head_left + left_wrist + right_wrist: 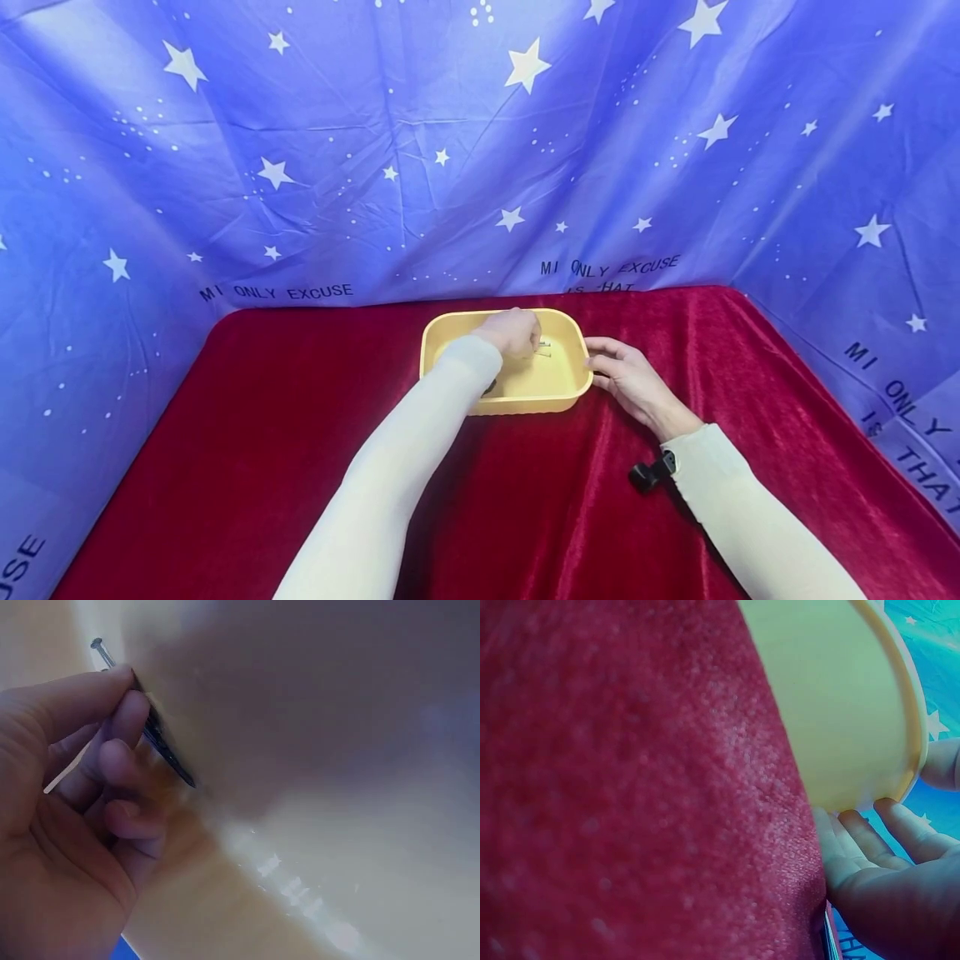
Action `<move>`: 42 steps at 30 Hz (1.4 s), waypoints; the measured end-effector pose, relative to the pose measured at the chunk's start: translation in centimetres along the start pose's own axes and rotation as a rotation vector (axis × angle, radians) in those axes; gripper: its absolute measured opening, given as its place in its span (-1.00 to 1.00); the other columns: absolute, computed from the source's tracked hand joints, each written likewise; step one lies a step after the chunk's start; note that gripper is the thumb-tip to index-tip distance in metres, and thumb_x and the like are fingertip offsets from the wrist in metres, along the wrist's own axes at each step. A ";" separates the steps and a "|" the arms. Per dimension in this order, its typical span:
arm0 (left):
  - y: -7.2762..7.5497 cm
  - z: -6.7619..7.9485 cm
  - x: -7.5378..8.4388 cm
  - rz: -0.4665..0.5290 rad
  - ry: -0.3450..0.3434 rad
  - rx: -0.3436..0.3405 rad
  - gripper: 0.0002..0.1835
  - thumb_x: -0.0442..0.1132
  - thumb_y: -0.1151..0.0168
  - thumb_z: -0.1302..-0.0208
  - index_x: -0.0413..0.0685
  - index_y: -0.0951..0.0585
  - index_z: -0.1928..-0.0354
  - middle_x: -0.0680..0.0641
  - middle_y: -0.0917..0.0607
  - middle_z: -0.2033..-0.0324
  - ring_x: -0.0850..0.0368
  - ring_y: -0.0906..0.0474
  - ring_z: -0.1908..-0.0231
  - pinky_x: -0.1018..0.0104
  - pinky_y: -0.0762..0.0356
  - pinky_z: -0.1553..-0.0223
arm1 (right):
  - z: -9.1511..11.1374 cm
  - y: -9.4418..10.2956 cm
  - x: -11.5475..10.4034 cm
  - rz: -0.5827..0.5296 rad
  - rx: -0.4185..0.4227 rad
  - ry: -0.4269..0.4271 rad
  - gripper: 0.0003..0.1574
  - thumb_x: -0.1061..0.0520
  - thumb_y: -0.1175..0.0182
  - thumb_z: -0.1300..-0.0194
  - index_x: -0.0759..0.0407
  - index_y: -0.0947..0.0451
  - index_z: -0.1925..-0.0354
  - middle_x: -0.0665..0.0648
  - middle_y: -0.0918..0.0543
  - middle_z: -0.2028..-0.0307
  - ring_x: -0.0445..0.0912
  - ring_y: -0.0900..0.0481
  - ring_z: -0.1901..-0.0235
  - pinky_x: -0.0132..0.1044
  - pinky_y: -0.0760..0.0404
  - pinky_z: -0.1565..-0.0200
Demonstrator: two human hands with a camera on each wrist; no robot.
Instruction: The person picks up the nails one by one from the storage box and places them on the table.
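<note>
Your left hand (513,332) is pinching a metal nail (169,756) inside the yellow bin (536,406), which is sitting on the red-covered table (300,458). Your right hand (637,385) is resting loosely extended fingers against the bin's right outer wall, gripping nothing.

The right hand (900,896) touches a yellow bin (840,705) beside velvety red cloth (645,780).
</note>
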State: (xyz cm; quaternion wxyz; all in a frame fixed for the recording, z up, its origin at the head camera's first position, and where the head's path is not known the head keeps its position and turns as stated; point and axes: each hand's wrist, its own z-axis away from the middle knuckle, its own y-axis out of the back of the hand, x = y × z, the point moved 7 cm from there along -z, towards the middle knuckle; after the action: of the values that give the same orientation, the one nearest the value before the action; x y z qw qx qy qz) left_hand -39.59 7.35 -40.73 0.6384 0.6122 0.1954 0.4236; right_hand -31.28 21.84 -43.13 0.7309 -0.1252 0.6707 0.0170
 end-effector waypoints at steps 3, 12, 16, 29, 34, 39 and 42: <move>0.1 0.2 0.0 0.046 -0.016 -0.002 -0.69 -0.45 -0.07 -0.01 0.10 -0.41 0.74 0.13 -0.36 0.72 0.26 -0.24 0.59 0.47 -0.20 0.59 | 0.0 -0.1 0.0 0.000 -0.002 0.001 -0.35 0.38 -0.06 -0.29 0.55 -0.12 -0.28 0.21 -0.52 0.01 -0.10 -0.60 0.17 -0.28 -0.64 0.06; 0.0 0.5 0.0 0.024 -0.001 0.001 -0.66 -0.48 0.08 0.10 0.09 -0.20 0.81 0.08 -0.07 0.78 0.22 0.02 0.69 0.44 0.03 0.70 | 0.0 0.0 0.1 0.000 0.006 -0.004 -0.36 0.38 -0.05 -0.29 0.56 -0.12 -0.28 0.23 -0.52 0.00 -0.10 -0.60 0.17 -0.28 -0.65 0.07; 0.0 0.5 -0.1 0.011 0.013 0.014 -0.67 -0.48 0.07 0.06 0.08 -0.23 0.78 0.08 -0.10 0.76 0.21 -0.02 0.66 0.42 -0.05 0.68 | -0.1 0.0 0.1 0.003 0.009 -0.008 -0.36 0.39 -0.05 -0.29 0.56 -0.12 -0.28 0.24 -0.51 0.00 -0.09 -0.60 0.16 -0.28 -0.64 0.07; 0.6 1.2 0.7 -0.090 -0.026 0.029 -0.73 -0.42 -0.06 -0.07 0.07 -0.33 0.64 0.07 -0.23 0.67 0.19 -0.18 0.57 0.36 -0.30 0.51 | 0.1 0.1 0.0 -0.003 0.015 0.002 -0.39 0.39 -0.06 -0.29 0.56 -0.15 -0.26 0.18 -0.55 0.07 -0.09 -0.61 0.19 -0.28 -0.66 0.10; 1.4 1.2 0.9 -0.064 -0.031 0.029 -0.74 -0.46 0.02 -0.01 0.08 -0.30 0.64 0.07 -0.25 0.63 0.20 -0.15 0.54 0.37 -0.19 0.52 | 0.2 0.2 0.0 -0.001 0.013 0.003 -0.38 0.38 -0.07 -0.29 0.57 -0.14 -0.26 0.17 -0.55 0.06 -0.09 -0.60 0.20 -0.30 -0.65 0.10; 2.2 1.4 1.3 -0.079 -0.070 0.049 -0.81 -0.40 -0.03 -0.14 0.06 -0.48 0.51 0.07 -0.52 0.46 0.20 -0.38 0.40 0.37 -0.40 0.35 | 0.1 0.1 0.1 0.010 0.007 -0.002 -0.37 0.37 -0.06 -0.29 0.56 -0.14 -0.27 0.18 -0.52 0.02 -0.10 -0.60 0.18 -0.30 -0.64 0.09; 2.7 1.6 1.6 -0.079 -0.092 0.057 -0.82 -0.41 -0.05 -0.12 0.05 -0.54 0.49 0.07 -0.56 0.44 0.19 -0.43 0.37 0.35 -0.45 0.33 | 0.1 0.0 0.0 0.018 0.011 -0.005 -0.37 0.37 -0.05 -0.29 0.54 -0.15 -0.27 0.20 -0.50 -0.01 -0.10 -0.60 0.17 -0.30 -0.65 0.09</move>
State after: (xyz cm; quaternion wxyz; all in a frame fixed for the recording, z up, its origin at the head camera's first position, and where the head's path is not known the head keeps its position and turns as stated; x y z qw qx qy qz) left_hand -38.25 7.26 -37.46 0.6452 0.6410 0.2019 0.3635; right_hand -31.21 21.89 -43.13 0.7329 -0.1151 0.6702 0.0203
